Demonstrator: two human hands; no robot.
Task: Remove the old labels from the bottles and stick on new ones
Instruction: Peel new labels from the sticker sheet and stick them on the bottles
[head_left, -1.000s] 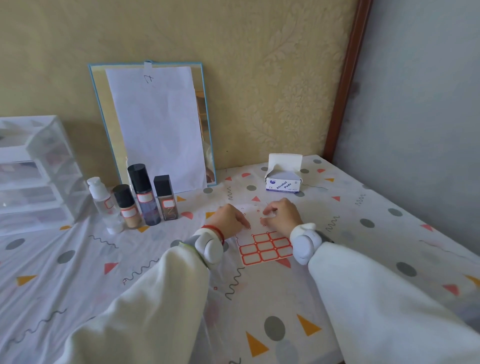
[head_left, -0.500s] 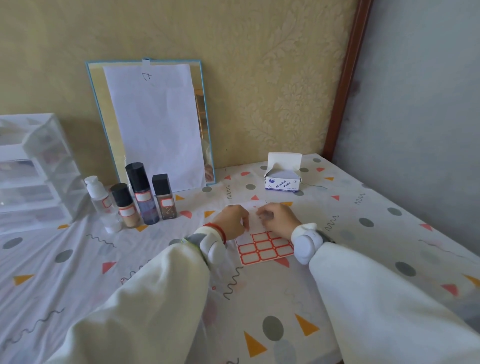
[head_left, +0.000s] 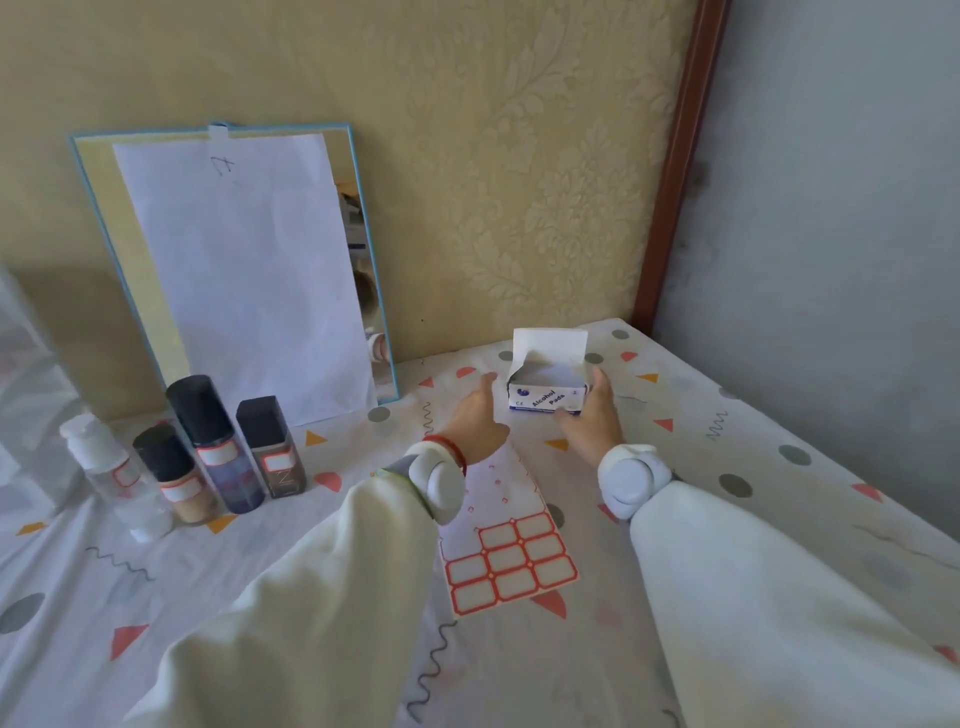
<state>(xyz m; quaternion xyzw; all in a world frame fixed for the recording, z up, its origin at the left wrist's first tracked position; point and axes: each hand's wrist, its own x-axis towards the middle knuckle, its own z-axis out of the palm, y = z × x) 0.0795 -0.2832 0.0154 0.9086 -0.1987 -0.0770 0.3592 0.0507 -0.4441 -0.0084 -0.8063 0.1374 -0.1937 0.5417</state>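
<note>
Hands flank a small cardboard box (head_left: 549, 393) with its flap up: right hand (head_left: 591, 425) curls around its right side, left hand (head_left: 476, 419) relaxed beside it. Glossy label sheet (head_left: 511, 566) lies flat on the patterned worktop (head_left: 753, 467); four labelled bottles (head_left: 213, 457) stand left.

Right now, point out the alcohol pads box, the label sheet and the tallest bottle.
alcohol pads box (head_left: 546, 401): head view, printed front face.
label sheet (head_left: 511, 569): head view, middle of the red-bordered labels.
tallest bottle (head_left: 224, 457): head view, its white label below the black cap.
</note>
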